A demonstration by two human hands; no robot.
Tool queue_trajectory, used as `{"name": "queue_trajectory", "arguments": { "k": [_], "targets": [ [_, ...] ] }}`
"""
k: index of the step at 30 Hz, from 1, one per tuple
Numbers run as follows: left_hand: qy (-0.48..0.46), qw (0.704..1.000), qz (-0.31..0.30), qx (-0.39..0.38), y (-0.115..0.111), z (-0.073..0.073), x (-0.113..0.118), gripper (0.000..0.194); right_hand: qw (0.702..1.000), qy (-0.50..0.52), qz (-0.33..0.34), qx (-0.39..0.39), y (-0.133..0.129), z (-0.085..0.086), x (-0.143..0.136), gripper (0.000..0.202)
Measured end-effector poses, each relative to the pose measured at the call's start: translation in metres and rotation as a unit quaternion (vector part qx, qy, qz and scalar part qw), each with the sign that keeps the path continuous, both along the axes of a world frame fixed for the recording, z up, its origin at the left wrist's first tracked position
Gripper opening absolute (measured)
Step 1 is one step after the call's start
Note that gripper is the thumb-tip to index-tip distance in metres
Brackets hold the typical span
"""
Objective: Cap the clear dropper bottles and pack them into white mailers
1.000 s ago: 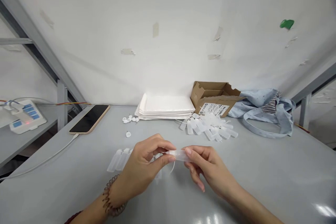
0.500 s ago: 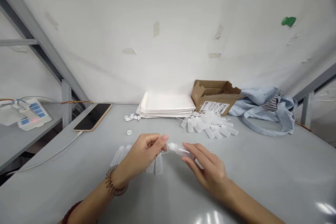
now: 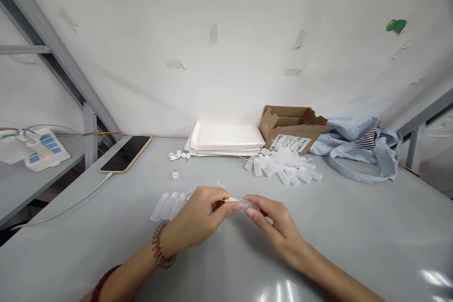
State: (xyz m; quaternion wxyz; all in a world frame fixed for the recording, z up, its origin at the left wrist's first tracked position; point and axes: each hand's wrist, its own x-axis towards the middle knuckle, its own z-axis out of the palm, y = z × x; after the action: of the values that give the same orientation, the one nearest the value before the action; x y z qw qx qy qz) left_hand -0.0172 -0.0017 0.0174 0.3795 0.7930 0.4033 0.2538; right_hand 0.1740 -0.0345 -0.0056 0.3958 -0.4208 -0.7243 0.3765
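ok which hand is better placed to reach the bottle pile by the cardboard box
Probably the right hand: the bottle pile lies ahead of it, farther from the left hand. Both hands are on the held bottle, though.

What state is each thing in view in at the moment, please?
Bottle: held toward both ends
Left hand: pinching the bottle
Right hand: closed on the bottle
Bottle row: lying side by side
Bottle heap: loosely piled
Caps: loose, one apart
Phone: face up, screen dark
Cable: plugged into the phone
Power strip: lit red
Box: open
White stack: lying flat
Cloth: crumpled
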Motion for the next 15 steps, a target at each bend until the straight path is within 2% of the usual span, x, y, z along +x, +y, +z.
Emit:
{"name": "queue_trajectory", "arguments": {
  "k": [1, 2, 4, 6, 8, 10, 11, 13, 15],
  "targets": [
    [0.001, 0.999, -0.015, 0.046, 0.0, -0.001, 0.0, 0.037, 0.993, 0.047, 0.011, -0.104, 0.001, 0.002, 0.0, 0.026],
    [-0.001, 0.995, -0.034, 0.09, 0.0, -0.002, 0.0, 0.035, 0.975, 0.095, 0.023, -0.2, 0.003, 0.003, 0.001, 0.03],
    [-0.005, 0.984, -0.071, 0.164, 0.001, -0.005, -0.001, 0.033, 0.917, 0.18, 0.046, -0.353, 0.008, 0.003, 0.003, 0.036],
    [0.005, 0.973, -0.093, 0.21, 0.001, -0.008, -0.002, 0.031, 0.861, 0.224, 0.068, -0.451, 0.012, 0.001, 0.005, 0.038],
    [0.025, 0.968, -0.102, 0.23, 0.002, -0.01, -0.002, 0.03, 0.834, 0.238, 0.076, -0.492, 0.013, -0.002, 0.005, 0.039],
    [0.036, 0.967, -0.103, 0.23, 0.003, -0.01, -0.003, 0.028, 0.839, 0.246, 0.058, -0.481, 0.012, -0.004, 0.003, 0.04],
    [0.036, 0.969, -0.095, 0.225, 0.004, -0.008, -0.003, 0.024, 0.854, 0.25, 0.041, -0.454, 0.01, -0.004, 0.002, 0.041],
    [0.023, 0.978, -0.04, 0.205, 0.005, -0.004, -0.004, 0.019, 0.908, 0.228, -0.003, -0.353, 0.007, -0.003, -0.001, 0.039],
    [0.006, 0.987, 0.051, 0.149, 0.005, 0.001, -0.005, 0.025, 0.965, 0.154, -0.047, -0.205, 0.006, -0.002, -0.002, 0.032]
  ]
}}
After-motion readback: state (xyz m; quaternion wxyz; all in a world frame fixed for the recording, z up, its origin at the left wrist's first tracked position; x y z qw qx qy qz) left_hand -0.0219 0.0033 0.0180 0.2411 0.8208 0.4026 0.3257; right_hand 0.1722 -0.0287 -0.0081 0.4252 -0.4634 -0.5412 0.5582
